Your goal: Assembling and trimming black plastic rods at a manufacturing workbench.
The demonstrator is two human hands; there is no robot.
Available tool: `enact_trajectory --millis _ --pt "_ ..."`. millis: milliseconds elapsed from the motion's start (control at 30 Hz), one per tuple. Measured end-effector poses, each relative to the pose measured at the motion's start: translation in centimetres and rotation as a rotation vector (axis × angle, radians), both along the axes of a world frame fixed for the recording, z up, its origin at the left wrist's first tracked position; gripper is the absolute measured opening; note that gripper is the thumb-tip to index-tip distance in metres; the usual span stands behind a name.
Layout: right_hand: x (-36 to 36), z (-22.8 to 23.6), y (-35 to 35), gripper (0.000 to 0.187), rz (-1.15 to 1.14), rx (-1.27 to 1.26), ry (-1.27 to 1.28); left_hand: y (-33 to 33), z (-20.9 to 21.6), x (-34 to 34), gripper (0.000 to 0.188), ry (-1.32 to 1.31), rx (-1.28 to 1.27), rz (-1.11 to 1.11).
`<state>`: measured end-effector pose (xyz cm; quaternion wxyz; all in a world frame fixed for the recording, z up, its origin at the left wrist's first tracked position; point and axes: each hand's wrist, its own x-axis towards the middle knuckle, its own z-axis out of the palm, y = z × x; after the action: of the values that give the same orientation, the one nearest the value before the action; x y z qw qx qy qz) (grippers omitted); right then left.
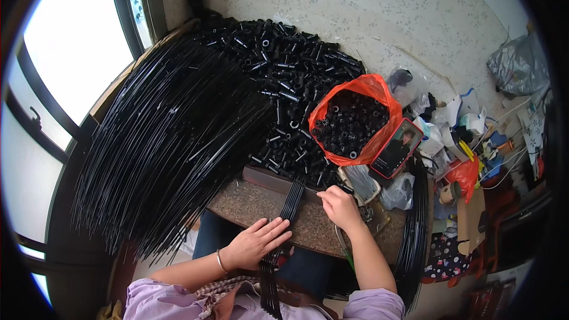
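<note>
A narrow bundle of thin black rods (290, 202) runs from a brown raised strip (265, 180) over the table edge to my lap. My left hand (256, 243) lies across it, fingers straight and flat on the rods. Just right of the bundle, my right hand (340, 206) is closed in a pinch beside the strip's right end. What its fingertips hold, if anything, I cannot make out. Behind the strip, small black tubular parts (290, 86) are heaped. An orange-red plastic bag (379, 86) beyond my right hand holds small black toothed pieces (349, 120).
A large fan of long black rods (160, 136) covers the left side. A phone (397, 148) leans against the bag, near a clear container (360, 181) and a grey plastic bag (398, 192). More rods (413, 231) hang at the table's right edge. Clutter and a cardboard box (471, 219) lie farther right.
</note>
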<state>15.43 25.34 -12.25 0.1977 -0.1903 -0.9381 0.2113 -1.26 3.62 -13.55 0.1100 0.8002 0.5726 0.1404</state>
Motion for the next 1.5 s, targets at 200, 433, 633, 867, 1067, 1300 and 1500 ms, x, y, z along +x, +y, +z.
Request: enact_trajectory --millis 200,433,633,867,1067,1300,1500 --pt "-1.2 -1.3 0.4 0.017 -0.072 0.127 0.04 -0.1 0.2 0.0 0.081 0.009 -0.04 -0.019" --pt "-3.3 -1.2 0.2 0.01 -0.068 0.091 0.099 -0.1 0.0 0.5 0.082 -0.004 0.017 -0.042" --pt "2.6 2.0 4.7 0.012 -0.539 0.201 0.036 -0.5 -0.3 0.2 0.082 0.04 0.033 -0.015" --pt "5.1 -0.4 5.3 0.009 -0.444 0.397 -0.142 -1.2 0.2 0.8 0.078 0.004 0.028 -0.022" --pt "2.2 1.6 2.8 0.006 -0.316 0.263 0.132 -1.3 0.3 0.9 0.076 0.042 -0.012 -0.013" --pt "-1.3 -0.9 -0.2 0.011 -0.132 0.05 -0.008 -1.0 0.7 0.8 0.077 0.004 -0.052 -0.015" --pt "-1.6 -0.4 -0.4 0.012 -0.152 0.042 -0.029 -1.1 0.7 0.7 0.078 -0.015 -0.069 -0.011"
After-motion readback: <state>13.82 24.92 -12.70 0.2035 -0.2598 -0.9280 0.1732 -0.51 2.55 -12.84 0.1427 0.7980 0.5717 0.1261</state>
